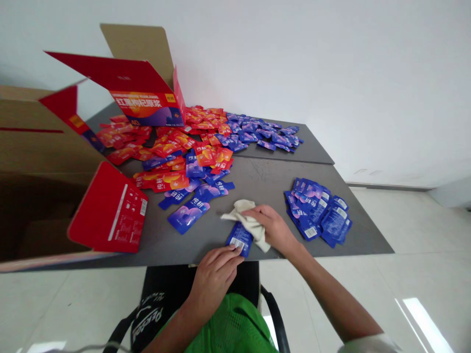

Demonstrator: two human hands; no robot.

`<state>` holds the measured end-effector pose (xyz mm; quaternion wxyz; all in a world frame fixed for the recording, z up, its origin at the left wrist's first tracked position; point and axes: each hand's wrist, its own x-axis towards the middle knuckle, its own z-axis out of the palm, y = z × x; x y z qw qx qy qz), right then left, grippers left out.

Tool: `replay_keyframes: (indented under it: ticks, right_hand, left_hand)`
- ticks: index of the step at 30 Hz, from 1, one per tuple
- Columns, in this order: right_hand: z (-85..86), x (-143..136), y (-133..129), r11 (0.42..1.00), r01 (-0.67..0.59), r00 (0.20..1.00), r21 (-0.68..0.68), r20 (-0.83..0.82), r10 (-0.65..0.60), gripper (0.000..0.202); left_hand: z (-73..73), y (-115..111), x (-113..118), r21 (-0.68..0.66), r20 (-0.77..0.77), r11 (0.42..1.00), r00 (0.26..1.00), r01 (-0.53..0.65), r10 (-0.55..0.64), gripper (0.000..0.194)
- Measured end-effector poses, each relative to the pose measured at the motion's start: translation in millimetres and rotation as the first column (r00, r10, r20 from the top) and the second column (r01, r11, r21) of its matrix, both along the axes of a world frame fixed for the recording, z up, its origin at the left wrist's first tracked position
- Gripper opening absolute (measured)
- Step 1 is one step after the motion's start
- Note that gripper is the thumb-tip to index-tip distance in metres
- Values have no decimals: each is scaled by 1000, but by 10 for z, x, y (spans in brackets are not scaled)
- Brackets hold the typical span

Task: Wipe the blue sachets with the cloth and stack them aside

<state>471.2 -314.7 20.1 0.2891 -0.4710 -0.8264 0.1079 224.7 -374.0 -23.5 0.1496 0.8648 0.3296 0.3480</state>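
A blue pouch [239, 237] lies near the table's front edge with its barcode side up. My left hand [218, 270] holds its lower end, fingers close together over the barcode end; the thumb is hidden. My right hand [274, 226] is closed on a crumpled off-white cloth [250, 220], which covers the pouch's upper part. Left of the cloth, several loose blue pouches [189, 211] lie flat with their printed fronts up. To the right of my right hand is an overlapping stack of blue pouches [312, 208], some showing barcodes.
A heap of red pouches [176, 142] and a heap of blue pouches [261, 131] spread across the back of the grey table [257, 171]. An open red printed carton [147, 105] stands at the back left. A larger open carton [110, 211] is at the left edge.
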Motion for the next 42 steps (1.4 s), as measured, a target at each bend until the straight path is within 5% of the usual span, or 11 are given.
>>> replay_keyframes:
  ticks: [4, 8, 12, 17, 19, 22, 25, 28, 33, 37, 42]
  right_hand:
    - [209, 212, 294, 991, 101, 995, 88, -6, -101, 43]
    - [343, -62, -166, 997, 19, 999, 75, -42, -15, 53]
    - [166, -283, -451, 980, -192, 981, -49, 20, 193, 48]
    - [-21, 121, 137, 994, 103, 993, 47, 49, -105, 46]
    - [61, 276, 296, 984, 155, 986, 88, 46, -159, 46]
    - [264, 231, 144, 977, 173, 985, 129, -31, -170, 49]
    - [363, -59, -267, 996, 10, 1000, 85, -24, -8, 54]
    - [248, -272, -481, 983, -186, 982, -10, 36, 186, 51]
    - [-39, 7, 18, 1000, -1, 1000, -4, 20, 1, 44]
    - [108, 251, 312, 991, 117, 993, 71, 4, -117, 41]
    - [311, -109, -244, 998, -39, 999, 57, -32, 41, 48]
  left_hand:
    - [-8, -3, 0, -9, 21, 1000, 1000, -18, 18, 29]
    - [-33, -11, 15, -1, 12, 1000, 1000, -19, 19, 30]
    - [-39, -10, 13, 9, -10, 1000, 1000, -26, 26, 24]
    - [4, 9, -4, -4, -7, 1000, 1000, -5, 5, 29]
    - [20, 12, -4, -5, -11, 1000, 1000, -15, 15, 30]
    - [27, 5, 2, -7, -4, 1000, 1000, -13, 13, 32]
    - [21, -4, 10, 4, 3, 1000, 1000, -25, 25, 29]
    - [20, -5, 8, 28, -22, 998, 998, -50, 50, 24]
    - [30, 5, -5, 10, -8, 1000, 1000, -1, 1, 27]
    - [15, 0, 0, 2, 7, 1000, 1000, -16, 16, 27]
    - [5, -14, 16, 13, 1, 1000, 1000, -26, 26, 26]
